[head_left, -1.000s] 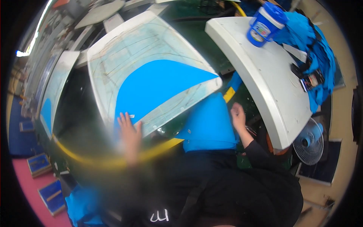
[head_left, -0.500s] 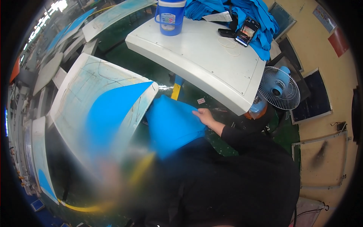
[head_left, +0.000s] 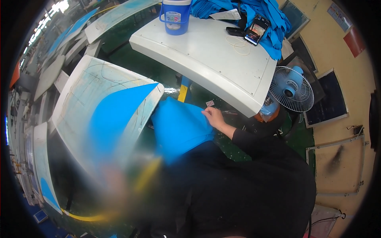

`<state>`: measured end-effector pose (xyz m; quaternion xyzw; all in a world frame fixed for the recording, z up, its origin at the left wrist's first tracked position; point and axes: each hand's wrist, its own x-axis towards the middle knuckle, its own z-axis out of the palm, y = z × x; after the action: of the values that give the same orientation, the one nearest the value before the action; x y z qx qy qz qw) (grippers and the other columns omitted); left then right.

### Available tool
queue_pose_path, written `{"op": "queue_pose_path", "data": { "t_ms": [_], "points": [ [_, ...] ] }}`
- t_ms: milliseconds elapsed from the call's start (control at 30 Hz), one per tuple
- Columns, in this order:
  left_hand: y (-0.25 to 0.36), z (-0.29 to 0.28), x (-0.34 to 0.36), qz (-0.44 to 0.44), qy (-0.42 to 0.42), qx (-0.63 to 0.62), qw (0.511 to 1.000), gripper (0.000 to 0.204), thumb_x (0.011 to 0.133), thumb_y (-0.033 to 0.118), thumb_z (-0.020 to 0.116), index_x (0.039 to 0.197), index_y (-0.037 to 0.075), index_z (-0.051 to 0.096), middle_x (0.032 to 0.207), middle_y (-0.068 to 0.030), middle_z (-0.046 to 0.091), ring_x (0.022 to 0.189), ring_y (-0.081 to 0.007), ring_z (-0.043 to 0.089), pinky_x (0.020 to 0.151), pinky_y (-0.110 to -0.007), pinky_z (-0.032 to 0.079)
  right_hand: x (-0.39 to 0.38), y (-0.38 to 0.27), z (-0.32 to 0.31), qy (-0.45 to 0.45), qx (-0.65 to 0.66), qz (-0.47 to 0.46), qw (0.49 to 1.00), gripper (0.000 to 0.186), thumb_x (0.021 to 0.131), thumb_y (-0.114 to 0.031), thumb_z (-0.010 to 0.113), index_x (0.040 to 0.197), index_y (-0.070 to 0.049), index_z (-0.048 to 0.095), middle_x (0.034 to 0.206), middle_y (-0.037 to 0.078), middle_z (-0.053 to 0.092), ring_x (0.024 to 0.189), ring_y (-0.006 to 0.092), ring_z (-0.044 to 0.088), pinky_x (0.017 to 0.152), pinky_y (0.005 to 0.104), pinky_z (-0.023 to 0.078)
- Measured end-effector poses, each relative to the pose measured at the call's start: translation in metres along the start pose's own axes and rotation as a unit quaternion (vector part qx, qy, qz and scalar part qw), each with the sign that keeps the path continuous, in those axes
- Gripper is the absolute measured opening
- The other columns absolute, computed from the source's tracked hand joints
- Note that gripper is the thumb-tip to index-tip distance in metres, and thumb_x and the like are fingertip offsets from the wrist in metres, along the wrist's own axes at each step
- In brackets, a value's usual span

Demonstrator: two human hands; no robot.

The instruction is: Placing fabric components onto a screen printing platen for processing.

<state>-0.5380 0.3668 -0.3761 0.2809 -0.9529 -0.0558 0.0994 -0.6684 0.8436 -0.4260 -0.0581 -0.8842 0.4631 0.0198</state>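
My right hand [head_left: 214, 118] pinches the right edge of a blue fabric piece [head_left: 180, 125], thumb and fingers together. That fabric drapes over my lap, in front of my dark clothing. To its left, a flat curved blue fabric panel [head_left: 117, 105] lies on a white, stained board [head_left: 75, 89] and reaches the board's right corner. A hazy blur covers the lower left. Within it a skin-coloured patch, seemingly my left hand [head_left: 114, 176], shows near the panel's lower end; its fingers are smeared out of sight.
Ahead stands a white table [head_left: 194, 51] bearing a blue lidded bucket [head_left: 175, 20], a phone [head_left: 257, 31] and a heap of blue fabric [head_left: 276, 23]. A blue fan [head_left: 291, 89] is at the right by the wall. Another board [head_left: 41, 154] is at far left.
The view has shifted slightly, so the table and bucket sit a little higher and further left. My right hand keeps its pinch on the fabric edge, its fingers slightly more bent.
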Motion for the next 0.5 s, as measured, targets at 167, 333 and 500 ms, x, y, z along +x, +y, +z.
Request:
{"op": "queue_pose_path", "data": {
  "t_ms": [167,333,500],
  "points": [
    [-0.003,0.003,0.001,0.002,0.005,-0.002,1.000,0.064,0.090,0.053,0.039,0.141,0.016,0.028,0.149,-0.0072,0.020,0.138,-0.0293,0.015,0.104,-0.058,0.013,0.000,-0.007,-0.003,0.011,-0.134,-0.268,0.954,0.016,0.081,-0.018,0.061,0.077,-0.002,0.062,0.083,0.011,0.064,0.080,0.0304,0.059,0.071,0.0372,0.047],
    [-0.003,0.004,0.001,0.004,0.008,-0.011,1.000,0.065,0.090,0.054,0.038,0.141,0.015,0.028,0.149,-0.0072,0.021,0.138,-0.0293,0.015,0.104,-0.059,0.011,-0.014,-0.082,-0.009,-0.069,-0.103,-0.300,0.946,0.017,0.082,-0.018,0.059,0.088,-0.003,0.059,0.077,0.012,0.060,0.076,0.0282,0.058,0.069,0.0355,0.047],
    [0.012,-0.002,0.000,0.052,0.077,-0.135,0.986,0.054,0.090,0.036,0.051,0.134,0.008,0.039,0.138,-0.0129,0.039,0.130,-0.0289,0.032,0.102,-0.048,0.025,-0.010,-0.152,-0.029,-0.210,0.123,-0.137,0.960,0.016,0.089,-0.018,0.056,0.092,-0.002,0.057,0.069,0.004,0.058,0.056,0.0118,0.051,0.054,0.0246,0.041]
  ]
}}
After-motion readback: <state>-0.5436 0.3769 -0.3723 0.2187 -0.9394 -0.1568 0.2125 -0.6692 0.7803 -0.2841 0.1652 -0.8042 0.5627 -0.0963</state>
